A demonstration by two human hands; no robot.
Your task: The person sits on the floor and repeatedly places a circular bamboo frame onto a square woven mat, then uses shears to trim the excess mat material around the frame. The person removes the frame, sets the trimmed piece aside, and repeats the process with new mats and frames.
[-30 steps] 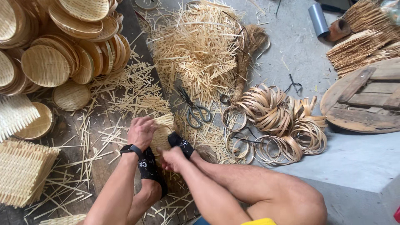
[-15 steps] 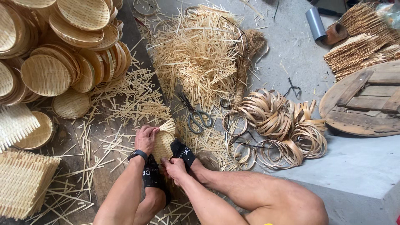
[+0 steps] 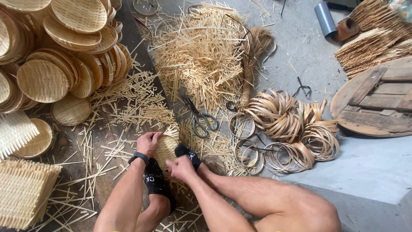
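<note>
Woven piece: a small round woven bamboo mat [image 3: 166, 148], pale straw colour, held low in the middle of the view between both hands, just above the person's black-socked feet [image 3: 189, 154]; loose strip ends stick out at its top edge.
Left hand: the left hand [image 3: 149, 143] lies on the mat's left rim, fingers curled over the edge and closed on it; a dark watch [image 3: 138, 157] sits on that wrist.
Right hand: the right hand [image 3: 180, 168] presses at the mat's lower right rim, fingers bent against the weave; how firmly it clamps I cannot tell.
Just beyond the grip: scissors [image 3: 200, 117] lie on the floor, up and to the right of the hands, among cut strips.
Further up: a big heap of bamboo slivers [image 3: 201, 51] spreads above the scissors.
Right of the grip: coils of flat bamboo hoops [image 3: 283, 124] lie bundled, well apart from the hands.
Left of the grip: loose offcuts litter dark boards; stacked finished round trays [image 3: 64, 56] fill the upper left corner.
Lower left: square woven mats [image 3: 23, 193] lie in a pile.
Far right: a round wooden board [image 3: 377, 103] rests on the concrete.
</note>
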